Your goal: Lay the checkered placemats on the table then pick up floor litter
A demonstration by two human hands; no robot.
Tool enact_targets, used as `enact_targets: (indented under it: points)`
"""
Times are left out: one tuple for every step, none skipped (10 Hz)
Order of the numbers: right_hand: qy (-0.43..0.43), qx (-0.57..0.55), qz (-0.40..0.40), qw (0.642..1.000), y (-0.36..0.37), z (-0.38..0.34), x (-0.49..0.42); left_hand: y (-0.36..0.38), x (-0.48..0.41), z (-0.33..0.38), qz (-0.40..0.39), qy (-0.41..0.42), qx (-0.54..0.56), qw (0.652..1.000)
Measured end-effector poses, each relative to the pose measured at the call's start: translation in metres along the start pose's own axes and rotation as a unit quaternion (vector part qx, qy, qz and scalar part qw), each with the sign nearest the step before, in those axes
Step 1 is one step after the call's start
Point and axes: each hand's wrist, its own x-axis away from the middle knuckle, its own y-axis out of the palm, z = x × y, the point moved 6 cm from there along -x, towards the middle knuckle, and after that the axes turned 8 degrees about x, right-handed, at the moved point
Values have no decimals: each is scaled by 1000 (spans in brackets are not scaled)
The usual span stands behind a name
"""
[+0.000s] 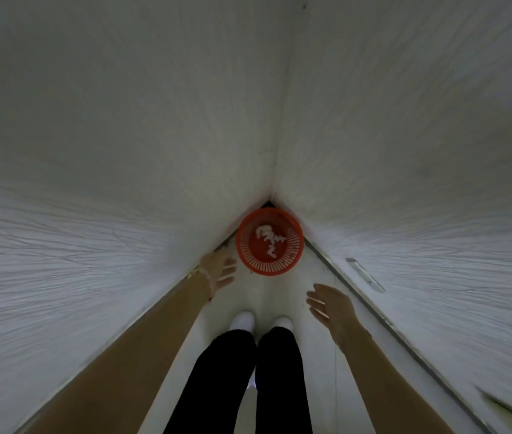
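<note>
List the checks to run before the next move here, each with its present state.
1. Left hand free and open: ok.
2. Right hand free and open: ok.
3. Red basket upright in the wall corner: ok.
4. White scraps lie inside the basket: ok.
5. Floor before the basket free of litter: cannot tell, too dim.
6. Placemats laid on the table: cannot tell, neither is in view.

One head cam, wide-angle, looks forward and steeply down: wall corner toward 12 o'clock, wearer's feet toward 6, floor between.
</note>
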Motion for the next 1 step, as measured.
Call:
enact_targets:
  points:
    - [-17, 27, 16, 999, -15, 3, 26, -10, 28, 5, -4, 80, -69, 994]
